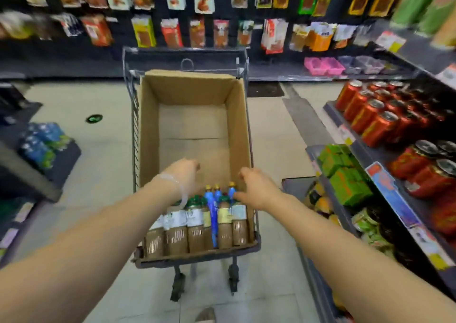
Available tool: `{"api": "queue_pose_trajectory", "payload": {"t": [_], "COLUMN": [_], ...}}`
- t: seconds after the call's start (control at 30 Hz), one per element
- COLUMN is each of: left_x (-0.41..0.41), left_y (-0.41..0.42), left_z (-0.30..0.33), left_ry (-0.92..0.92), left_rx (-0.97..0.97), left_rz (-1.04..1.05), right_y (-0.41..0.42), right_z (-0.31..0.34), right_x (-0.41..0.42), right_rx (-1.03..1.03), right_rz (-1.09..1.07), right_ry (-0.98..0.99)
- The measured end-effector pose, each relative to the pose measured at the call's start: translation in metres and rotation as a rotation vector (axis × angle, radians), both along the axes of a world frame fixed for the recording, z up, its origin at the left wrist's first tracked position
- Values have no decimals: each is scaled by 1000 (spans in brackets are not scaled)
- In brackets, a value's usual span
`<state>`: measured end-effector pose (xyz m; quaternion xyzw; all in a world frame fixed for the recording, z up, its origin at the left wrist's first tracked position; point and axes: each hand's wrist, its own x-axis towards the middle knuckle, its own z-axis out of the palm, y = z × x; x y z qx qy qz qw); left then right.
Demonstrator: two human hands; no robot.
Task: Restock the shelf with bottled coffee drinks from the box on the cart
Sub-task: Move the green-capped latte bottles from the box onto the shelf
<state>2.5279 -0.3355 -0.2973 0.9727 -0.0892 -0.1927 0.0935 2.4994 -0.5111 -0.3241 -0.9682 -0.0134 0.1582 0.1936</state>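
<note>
Brown coffee bottles (197,226), white labels, green caps

Ahead of the left hand (186,174) and the right hand (256,187), the far part of the cardboard box (192,88) is lying open down to its bare floor, leaving free room between its side walls. Just under both hands, the bottles (197,224) are standing packed side by side across the near end, blocking it. Outside the right hand, the shelf (365,155) is crowding close to the cart (134,125).

Hanging snack packs (172,30) blurred — labels unreadable.
</note>
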Motion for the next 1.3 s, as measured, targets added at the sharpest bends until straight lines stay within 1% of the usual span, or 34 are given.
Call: {"api": "queue_pose_trajectory", "payload": {"t": [0.07, 0.17, 0.27, 0.4, 0.47, 0.6, 0.7, 0.83, 0.97, 1.1, 1.2, 1.3], "left_x": [12, 24, 30, 29, 25, 19, 15, 19, 21, 33, 48, 57], "left_y": [24, 50, 68, 87, 91, 89, 83, 78, 77, 66, 48, 21], "left_z": [-30, -73, -114, -162, -180, -206, -224, -235, -236, -207, -175, -134], "left_ry": [81, 151, 253, 363, 398, 459, 494, 466, 404, 274, 174, 114], "left_rx": [-9, 11, -18, -49, -91, -252, -316, -344, -476, -536, -686, -797], "left_rz": [55, 117, 184, 273, 339, 480, 571, 698, 795, 741, 680, 558], "right_y": [22, 51, 78, 106, 116, 123, 121, 123, 114, 96, 73, 41], "right_z": [-33, -82, -124, -163, -177, -201, -210, -219, -215, -191, -158, -115], "right_x": [19, 35, 43, 46, 45, 46, 46, 42, 45, 52, 58, 57], "right_rx": [4, 38, 89, 212, 224, 226, 283, 313, 364, 546, 676, 689], "right_rz": [1, -14, -54, -218, -300, -369, -414, -482, -502, -559, -595, -597], "right_ry": [83, 232, 391, 522, 560, 547, 548, 534, 504, 408, 281, 120]}}
